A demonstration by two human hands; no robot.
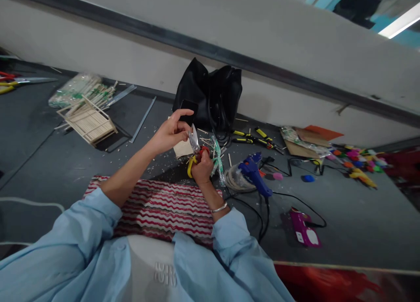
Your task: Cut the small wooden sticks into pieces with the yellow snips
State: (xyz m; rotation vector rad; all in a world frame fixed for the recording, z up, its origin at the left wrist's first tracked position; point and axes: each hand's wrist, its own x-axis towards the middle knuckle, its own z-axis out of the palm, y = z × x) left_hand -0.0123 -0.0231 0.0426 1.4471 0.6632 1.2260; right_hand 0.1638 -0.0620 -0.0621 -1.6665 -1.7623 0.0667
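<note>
My right hand (202, 167) is closed around the red and yellow handles of a pair of scissors (194, 141), whose blades point up and away from me. Close to the blades is my left hand (170, 131), with thumb and fingers bent together and the index finger reaching outward. Whatever those fingertips pinch is too small to make out. Beneath the hands lies a pale square sheet (182, 148), with small wood scraps scattered about. Thin sticks and a clear green-marked wrapper (217, 155) lie just beyond my right hand.
A black bag (210, 92) stands against the wall. To the left are a stick-built frame (88, 123), bagged sticks (77, 90) and a metal ruler (143, 119). A blue glue gun (256, 173), its cord, utility knives (254, 138) and colourful pompoms (361, 157) lie to the right.
</note>
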